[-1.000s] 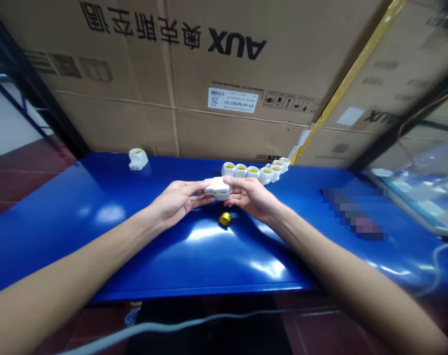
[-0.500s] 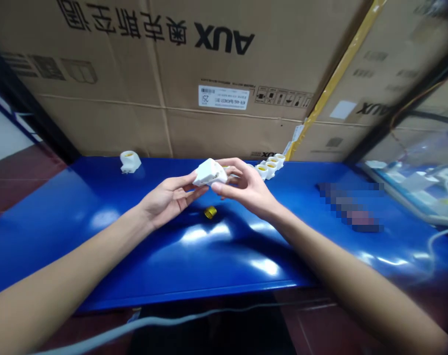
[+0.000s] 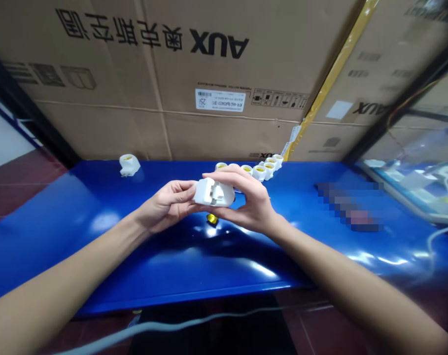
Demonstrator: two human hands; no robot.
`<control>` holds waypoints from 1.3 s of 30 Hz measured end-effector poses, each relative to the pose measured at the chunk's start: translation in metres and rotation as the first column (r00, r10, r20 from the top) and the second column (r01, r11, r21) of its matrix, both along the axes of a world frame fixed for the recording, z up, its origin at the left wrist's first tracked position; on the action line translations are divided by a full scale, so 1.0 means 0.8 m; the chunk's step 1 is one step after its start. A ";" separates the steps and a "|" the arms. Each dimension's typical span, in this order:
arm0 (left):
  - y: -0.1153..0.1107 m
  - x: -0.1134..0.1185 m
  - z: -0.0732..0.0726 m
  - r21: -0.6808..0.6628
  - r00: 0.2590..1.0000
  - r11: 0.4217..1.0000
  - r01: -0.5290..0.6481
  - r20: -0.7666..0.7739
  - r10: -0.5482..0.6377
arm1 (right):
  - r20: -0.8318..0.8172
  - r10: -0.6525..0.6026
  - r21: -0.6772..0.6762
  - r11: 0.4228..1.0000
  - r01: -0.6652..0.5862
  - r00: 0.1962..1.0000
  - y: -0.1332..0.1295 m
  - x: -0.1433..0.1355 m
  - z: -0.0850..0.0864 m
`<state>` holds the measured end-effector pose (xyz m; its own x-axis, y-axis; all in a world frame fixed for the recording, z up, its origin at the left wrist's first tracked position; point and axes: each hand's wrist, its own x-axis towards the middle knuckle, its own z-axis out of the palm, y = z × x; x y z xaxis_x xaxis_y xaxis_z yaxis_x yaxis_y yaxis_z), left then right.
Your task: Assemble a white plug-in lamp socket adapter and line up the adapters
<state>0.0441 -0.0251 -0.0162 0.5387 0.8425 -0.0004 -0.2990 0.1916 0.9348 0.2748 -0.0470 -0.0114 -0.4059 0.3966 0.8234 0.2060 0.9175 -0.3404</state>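
Note:
Between my two hands is a white plastic lamp socket (image 3: 221,195), held just above the blue table with a slot-like opening facing me. My left hand (image 3: 168,204) pinches its left end between thumb and fingers. My right hand (image 3: 250,196) wraps round the right end, thumb below and fingers over the top. Directly beneath, partly hidden by the hands, a small shiny yellow threaded sleeve (image 3: 212,219) lies on the tabletop. The inside of the held socket cannot be made out.
One white socket with a yellow lining (image 3: 129,165) stands at the back left of the blue table (image 3: 109,256). Several similar sockets (image 3: 259,172) are lined up behind my right hand. Large cardboard boxes (image 3: 224,69) form the back wall. A clear plastic-covered tray (image 3: 412,182) is at right.
Both hands have lowered slightly with the socket and turned it, so its slotted side now faces me. The right fingers have shifted over its top. More sockets show behind.

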 end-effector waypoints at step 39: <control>-0.010 0.020 -0.006 0.239 0.952 0.922 -0.305 0.072 0.297 | -0.419 -0.113 -0.737 0.621 -0.265 0.901 0.005 -0.026 -0.011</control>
<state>0.0603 -0.0330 -0.0209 0.2558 0.9365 0.2399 -0.3394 -0.1454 0.9293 0.2543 -0.0434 -0.0205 -0.1878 0.9308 0.3137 -0.1747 0.2826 -0.9432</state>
